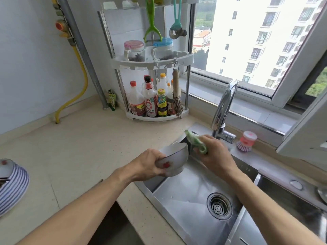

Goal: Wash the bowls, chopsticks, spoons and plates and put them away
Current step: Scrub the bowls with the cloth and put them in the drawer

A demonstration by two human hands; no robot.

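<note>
My left hand (pixel 146 163) grips a white bowl (pixel 175 160) with a red mark on its side, tilted over the left edge of the steel sink (pixel 178 200). My right hand (pixel 215 152) holds a green and white dishcloth (pixel 247 140) just right of the bowl, above the sink and below the tap (pixel 224 106). A stack of blue-striped plates with a bowl on top (pixel 12 184) stands at the left edge of the counter.
A corner rack (pixel 155 114) with sauce bottles and jars stands at the back of the beige counter (pixel 79 147). A pink dish brush (pixel 246 140) sits on the sill right of the tap. The sink drain (pixel 219 206) lies below my right arm.
</note>
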